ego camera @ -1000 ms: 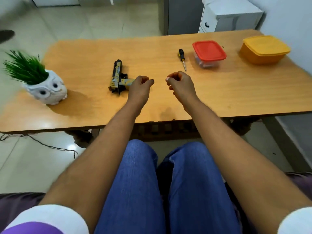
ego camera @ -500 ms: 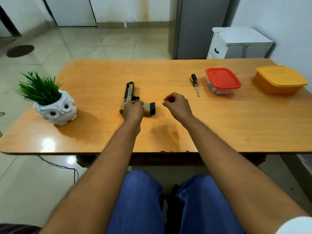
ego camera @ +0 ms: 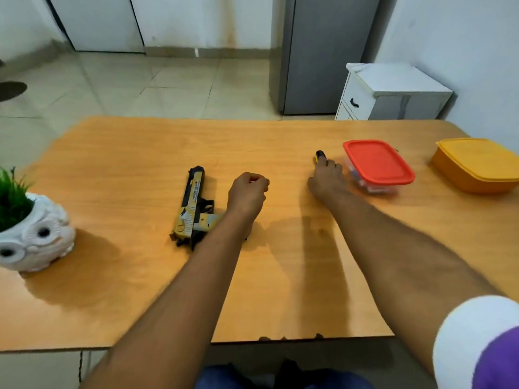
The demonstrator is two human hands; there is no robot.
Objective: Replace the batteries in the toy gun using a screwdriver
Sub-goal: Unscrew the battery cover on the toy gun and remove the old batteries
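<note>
Centrally, on the orange wooden tabletop (ego camera: 280, 276), lay the toy gun (ego camera: 192, 209): black and yellow, flat on its side, barrel pointing away from the person, grip turned toward the right and partly hidden beneath the left forearm. Left hand (ego camera: 247, 193): raised just right of the gun, fingers curled loosely inward, nothing visibly held, not touching the gun. Right hand (ego camera: 327, 179): reached forward and laid over the screwdriver (ego camera: 320, 155), of which only the black-and-yellow handle end showed beyond the fingertips; whether the fingers had closed round the tool could not be told, as the hand was blurred and covered it. Clear container with red lid (ego camera: 377, 164): just right of the right hand, small items inside, too blurred to identify. Yellow lidded box (ego camera: 477, 164): farther right, near the tabletop's right edge. White owl-shaped pot (ego camera: 33, 234) holding a green grass-like plant (ego camera: 12, 197): at the left edge, well apart from the gun. Beyond the tabletop: tiled floor (ego camera: 168, 88), grey cabinet (ego camera: 325, 51), small white drawer unit (ego camera: 393, 94) against the wall.
</note>
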